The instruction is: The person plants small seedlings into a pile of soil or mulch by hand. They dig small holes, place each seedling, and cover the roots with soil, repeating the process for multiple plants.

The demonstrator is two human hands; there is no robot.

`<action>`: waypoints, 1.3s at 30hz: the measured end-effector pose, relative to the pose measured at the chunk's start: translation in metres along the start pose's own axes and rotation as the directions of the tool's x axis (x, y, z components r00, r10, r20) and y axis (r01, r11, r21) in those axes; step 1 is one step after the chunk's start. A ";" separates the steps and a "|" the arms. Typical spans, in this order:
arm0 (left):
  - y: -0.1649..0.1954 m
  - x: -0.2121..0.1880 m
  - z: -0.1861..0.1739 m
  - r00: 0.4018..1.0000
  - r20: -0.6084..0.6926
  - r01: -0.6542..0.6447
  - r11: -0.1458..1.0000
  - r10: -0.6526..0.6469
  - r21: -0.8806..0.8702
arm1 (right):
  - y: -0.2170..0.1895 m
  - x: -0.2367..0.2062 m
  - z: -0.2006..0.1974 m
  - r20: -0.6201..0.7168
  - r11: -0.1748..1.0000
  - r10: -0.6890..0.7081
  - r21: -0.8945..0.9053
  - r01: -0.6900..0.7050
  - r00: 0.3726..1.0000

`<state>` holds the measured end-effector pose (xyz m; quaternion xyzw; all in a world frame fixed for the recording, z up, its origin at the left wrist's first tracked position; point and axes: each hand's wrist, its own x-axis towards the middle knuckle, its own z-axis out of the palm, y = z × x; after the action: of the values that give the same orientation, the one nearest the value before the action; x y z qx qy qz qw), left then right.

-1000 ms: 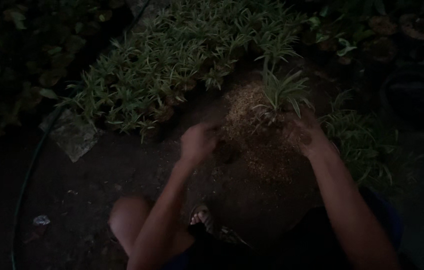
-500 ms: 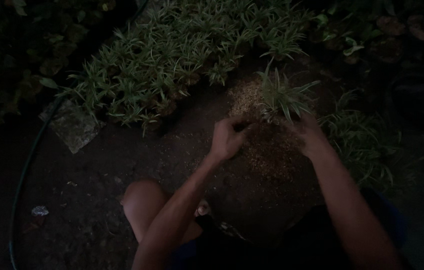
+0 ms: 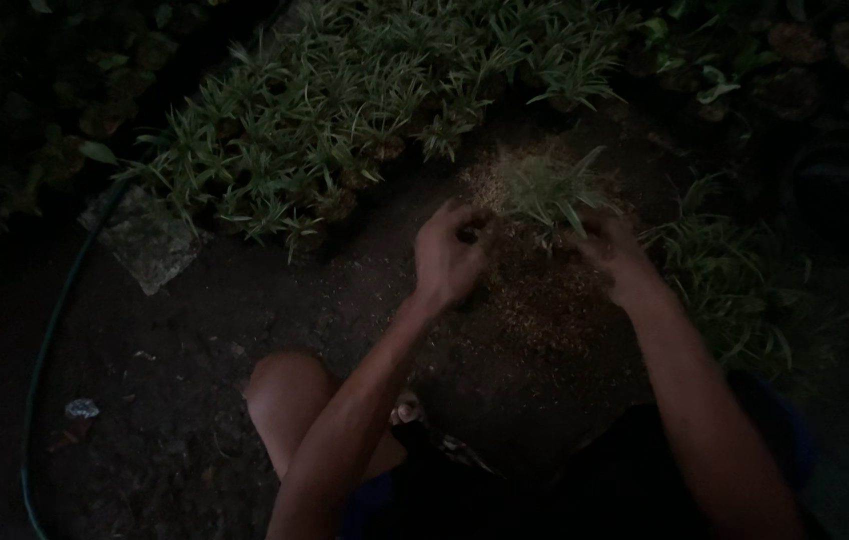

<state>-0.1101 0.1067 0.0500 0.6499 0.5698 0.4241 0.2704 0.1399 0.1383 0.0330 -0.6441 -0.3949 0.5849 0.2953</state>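
Note:
A small grassy plant (image 3: 544, 190) with green-and-white blades stands in a patch of pale husks (image 3: 534, 300) on dark soil. My left hand (image 3: 449, 250) is at its left side, fingers curled at its base. Against the right side of the clump rests my right hand (image 3: 609, 245), fingers bent around the base. Both hands press in on the plant from either side. The light is dim, so the fingertips are hard to make out.
A bed of similar striped plants (image 3: 344, 130) fills the upper middle. More plants (image 3: 734, 280) grow at the right. A green hose (image 3: 49, 330) curves down the left. A flat stone (image 3: 149, 245) lies near it. My bare knee (image 3: 289, 395) is below.
My left hand has moved right, from apart on the soil to the plant's base. The view has shifted slightly, and my right hand has stayed at the plant.

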 end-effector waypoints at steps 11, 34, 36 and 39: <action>-0.023 0.006 -0.029 0.998 -0.006 0.069 0.996 -0.069 0.052 | 0.042 0.036 -0.016 0.108 0.959 -0.111 0.274 0.078 0.988; -0.157 -0.053 -0.074 0.771 0.248 0.026 0.418 -0.587 0.908 | -0.006 -0.010 -0.003 0.144 0.824 -0.123 0.566 0.020 0.982; -0.121 -0.044 -0.056 0.782 0.324 0.148 0.664 -0.533 0.733 | -0.007 -0.015 0.002 0.163 0.798 -0.143 0.602 0.016 0.976; -0.065 -0.033 -0.027 0.901 0.349 0.140 0.933 -0.259 0.330 | -0.011 -0.019 0.012 0.177 0.830 -0.185 0.555 0.058 0.967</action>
<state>-0.1666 0.0846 0.0009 0.6913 0.6265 0.1667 0.3191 0.1266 0.1271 0.0504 -0.4370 -0.2830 0.7213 0.4569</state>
